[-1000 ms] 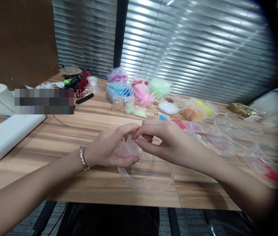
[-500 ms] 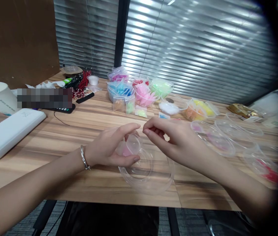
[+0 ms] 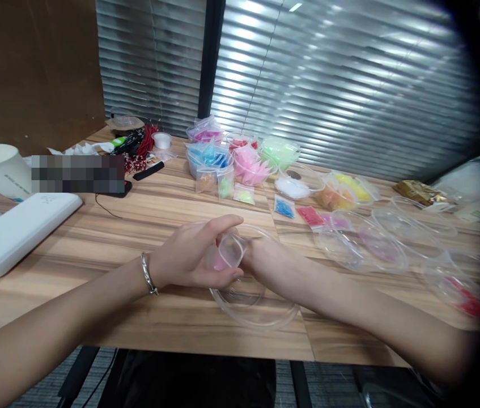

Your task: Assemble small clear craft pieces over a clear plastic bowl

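Observation:
My left hand [image 3: 199,255] is curled around a small clear plastic bag [image 3: 232,251], its mouth spread wide, with something pink inside. Thumb and forefinger lie on either side of the bag. My right hand [image 3: 260,255] is bent down just beyond the bag, close to my left fingers; its own fingers are hidden, so what they hold does not show. Under both hands a round clear plastic bowl [image 3: 257,324] stands on the wooden table.
Farther back are clear bowls of coloured bags, among them pink [image 3: 251,164], blue [image 3: 208,156] and green [image 3: 280,152]. Small bags of blue beads [image 3: 284,206] and red beads [image 3: 310,216] lie right of centre. A white power bank [image 3: 31,226] lies left; clear containers [image 3: 410,226] spread right.
My right hand has come down and left from above the bowl to beside the bag, its fingers now out of sight. My left hand has stayed nearly still with the bag.

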Demonstrator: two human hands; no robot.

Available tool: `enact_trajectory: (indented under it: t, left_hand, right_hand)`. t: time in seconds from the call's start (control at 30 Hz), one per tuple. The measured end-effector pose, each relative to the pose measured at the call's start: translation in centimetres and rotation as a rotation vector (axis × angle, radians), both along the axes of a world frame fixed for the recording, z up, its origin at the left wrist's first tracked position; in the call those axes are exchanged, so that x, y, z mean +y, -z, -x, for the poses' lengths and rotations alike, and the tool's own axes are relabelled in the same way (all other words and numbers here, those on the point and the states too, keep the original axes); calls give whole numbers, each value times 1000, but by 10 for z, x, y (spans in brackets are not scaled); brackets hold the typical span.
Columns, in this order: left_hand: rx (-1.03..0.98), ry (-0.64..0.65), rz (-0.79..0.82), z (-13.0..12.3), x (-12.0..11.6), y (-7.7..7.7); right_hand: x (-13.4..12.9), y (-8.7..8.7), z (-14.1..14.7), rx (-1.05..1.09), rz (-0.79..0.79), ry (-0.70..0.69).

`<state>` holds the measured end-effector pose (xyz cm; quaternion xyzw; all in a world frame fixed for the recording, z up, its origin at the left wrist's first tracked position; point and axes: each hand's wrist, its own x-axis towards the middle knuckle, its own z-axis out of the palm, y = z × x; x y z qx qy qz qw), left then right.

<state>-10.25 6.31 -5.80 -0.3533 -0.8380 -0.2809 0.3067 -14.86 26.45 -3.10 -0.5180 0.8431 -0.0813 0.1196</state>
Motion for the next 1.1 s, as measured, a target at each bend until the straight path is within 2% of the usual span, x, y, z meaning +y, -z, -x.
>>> enact_trajectory:
  t: [0.1,0.2,0.3,0.37,0.43,0.5,0.6,0.8,0.97,1.1]
  left_hand:
    - [20,3,-8,0,1,-1]
    - [-16,43,-28,1,0,-1]
    - [-78,31,-28,0,0,0]
    - [-84,25,-30,-2,-1,0]
    - [-92,26,-25,-2,-1,-1]
    - [-105,32,-21,-3,-1,-2]
    - [-102,54,-33,-2,0,-3]
    - [-90,51,-45,-2,0,-3]
    - [-254,99,-113,-1,-3,-3]
    - [-384,126,-168,-1,-3,-5]
  right_hand:
    - [0,-11,-1,52,-30,27]
    - [4,-28,1,183,4,152]
    - [10,-47,0,230,198,268]
    - [13,-56,-3,117,367,259]
    - [13,-62,-9,-6,473,200]
    - [12,-62,-16,-53,490,145]
    - [8,-59,-22,-35,422,88]
    - [8,-58,-25,-70,359,93]
    - [10,-56,-28,-247,346,87]
    - [15,-47,-26,-189,384,89]
